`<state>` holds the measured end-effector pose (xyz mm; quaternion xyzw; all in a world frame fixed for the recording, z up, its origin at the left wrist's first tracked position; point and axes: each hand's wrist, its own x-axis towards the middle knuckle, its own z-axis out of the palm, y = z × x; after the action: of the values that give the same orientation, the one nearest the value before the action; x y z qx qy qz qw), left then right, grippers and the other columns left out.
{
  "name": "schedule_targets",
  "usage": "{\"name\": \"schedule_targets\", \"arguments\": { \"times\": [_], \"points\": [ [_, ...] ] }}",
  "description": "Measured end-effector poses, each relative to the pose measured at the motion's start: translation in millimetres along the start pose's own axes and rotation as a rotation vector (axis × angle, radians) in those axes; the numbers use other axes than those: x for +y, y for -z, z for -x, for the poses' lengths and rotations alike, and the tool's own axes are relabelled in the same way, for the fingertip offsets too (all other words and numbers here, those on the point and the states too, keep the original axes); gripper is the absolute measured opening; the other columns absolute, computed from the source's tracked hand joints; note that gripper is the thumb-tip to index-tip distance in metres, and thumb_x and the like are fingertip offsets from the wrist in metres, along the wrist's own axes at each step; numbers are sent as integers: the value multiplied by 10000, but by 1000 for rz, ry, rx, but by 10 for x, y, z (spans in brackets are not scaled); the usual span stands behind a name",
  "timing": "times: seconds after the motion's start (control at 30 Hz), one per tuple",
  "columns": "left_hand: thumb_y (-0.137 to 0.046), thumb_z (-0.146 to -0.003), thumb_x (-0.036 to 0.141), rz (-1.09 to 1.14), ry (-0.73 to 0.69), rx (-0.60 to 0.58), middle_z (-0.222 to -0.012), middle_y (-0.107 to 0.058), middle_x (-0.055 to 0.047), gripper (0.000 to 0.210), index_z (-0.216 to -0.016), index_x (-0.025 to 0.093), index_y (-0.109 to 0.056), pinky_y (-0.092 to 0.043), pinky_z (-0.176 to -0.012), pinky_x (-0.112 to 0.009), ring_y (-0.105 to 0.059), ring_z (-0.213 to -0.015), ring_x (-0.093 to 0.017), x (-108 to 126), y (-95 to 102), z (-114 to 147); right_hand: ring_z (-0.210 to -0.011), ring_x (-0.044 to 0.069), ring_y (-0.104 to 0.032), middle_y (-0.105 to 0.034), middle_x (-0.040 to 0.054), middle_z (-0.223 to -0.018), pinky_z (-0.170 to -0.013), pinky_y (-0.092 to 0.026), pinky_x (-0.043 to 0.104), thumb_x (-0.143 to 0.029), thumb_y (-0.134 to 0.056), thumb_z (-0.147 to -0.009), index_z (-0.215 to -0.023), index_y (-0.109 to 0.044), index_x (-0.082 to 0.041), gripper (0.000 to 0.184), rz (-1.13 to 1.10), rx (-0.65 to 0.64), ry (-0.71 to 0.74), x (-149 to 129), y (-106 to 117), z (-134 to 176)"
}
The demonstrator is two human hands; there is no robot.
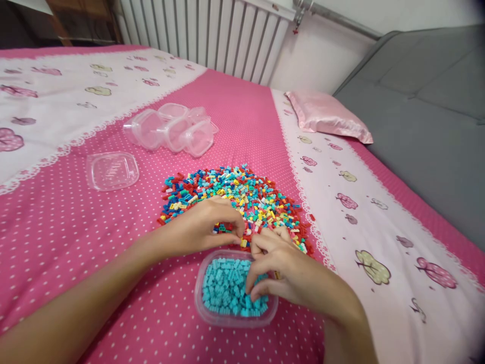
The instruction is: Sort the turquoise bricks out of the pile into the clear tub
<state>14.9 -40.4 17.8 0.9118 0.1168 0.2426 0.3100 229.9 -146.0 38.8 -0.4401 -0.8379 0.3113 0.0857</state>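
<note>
A heap of small toy building bricks [235, 187] in mixed colours lies spread over the bed. At its near edge is my left hand [208, 222], thumb and fingertips brought together in a pinch. What sits between those tips, if anything, is too small to make out. Just in front of the heap stands a clear plastic tub [235, 322] filled with turquoise bricks [227, 288]. My right hand [278, 265] reaches over the tub's right side, its fingers curled and the thumb and a fingertip close together at the turquoise bricks. Its grip is partly hidden.
Several clear plastic tubs [176, 134] are bunched beyond the heap. A clear lid [113, 172] rests to the left on the pink dotted bedspread [159, 308]. A pink pillow [328, 116] lies by the grey headboard [424, 101]; a white radiator [212, 38] stands behind.
</note>
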Motion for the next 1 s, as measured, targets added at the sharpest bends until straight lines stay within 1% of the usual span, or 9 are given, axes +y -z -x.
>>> {"name": "schedule_targets", "arguments": {
  "times": [0.2,0.37,0.47,0.63,0.73,0.8,0.87,0.93,1.0],
  "points": [
    [-692,-936,239,-11,14,-6,-834,-714,24,69,-878,204,-683,-426,-786,-255,-613,-819,-130,-11,-4,2,-933,164,-518,-567,-40,-904,-883,-251,342,-278,-885,-750,-777,-759,-257,130,-10,-10,-31,3,-20,7],
    [-695,-921,212,-57,23,46,-812,-719,23,74,-849,199,-689,-440,-766,-253,-624,-793,-130,-38,65,9,-945,172,-509,-561,-40,-897,-867,-250,345,-270,-874,-761,-755,-765,-284,111,15,7,-32,16,-18,-12],
    [-678,-913,216,-106,84,167,-797,-720,17,85,-832,192,-683,-455,-739,-254,-634,-761,-130,-81,157,32,-945,181,-511,-562,-37,-885,-876,-245,362,-257,-876,-759,-729,-760,-282,123,39,6,-37,27,-38,-12],
    [-672,-873,265,-185,348,499,-777,-705,1,97,-831,177,-670,-473,-687,-261,-633,-714,-142,-235,345,116,-902,187,-515,-557,-32,-834,-850,-258,374,-270,-898,-728,-700,-754,-292,148,46,3,-31,54,-115,-11],
    [-619,-875,242,-303,450,604,-797,-695,-7,78,-847,177,-653,-481,-730,-289,-627,-748,-162,-405,442,186,-891,182,-523,-553,-31,-817,-856,-283,371,-254,-886,-749,-714,-746,-277,146,22,-10,-28,47,-102,-21],
    [-544,-904,204,-426,499,610,-894,-710,-32,129,-957,175,-658,-489,-791,-326,-624,-823,-187,-539,475,228,-889,175,-528,-549,-34,-814,-890,-300,377,-228,-863,-781,-739,-736,-263,138,-8,-3,-27,37,-65,-24],
    [-482,-928,172,-572,526,541,-988,-716,-67,221,-1046,166,-668,-480,-872,-384,-612,-898,-220,-663,475,257,-889,173,-530,-551,-32,-822,-917,-314,381,-213,-830,-822,-767,-725,-253,125,-38,35,-35,36,-30,-28],
    [-478,-943,180,-628,522,470,-1026,-708,-90,244,-1039,168,-702,-452,-927,-440,-589,-962,-257,-754,448,268,-892,176,-531,-560,-25,-832,-904,-338,373,-209,-786,-868,-790,-716,-244,110,-67,87,-37,48,-15,-43],
    [-523,-949,227,-648,506,404,-1042,-693,-97,228,-1018,185,-736,-436,-935,-464,-565,-1001,-285,-808,406,264,-899,183,-532,-574,-15,-844,-866,-361,356,-203,-759,-892,-798,-706,-231,111,-94,143,-33,67,-25,-77]
  ]
}}
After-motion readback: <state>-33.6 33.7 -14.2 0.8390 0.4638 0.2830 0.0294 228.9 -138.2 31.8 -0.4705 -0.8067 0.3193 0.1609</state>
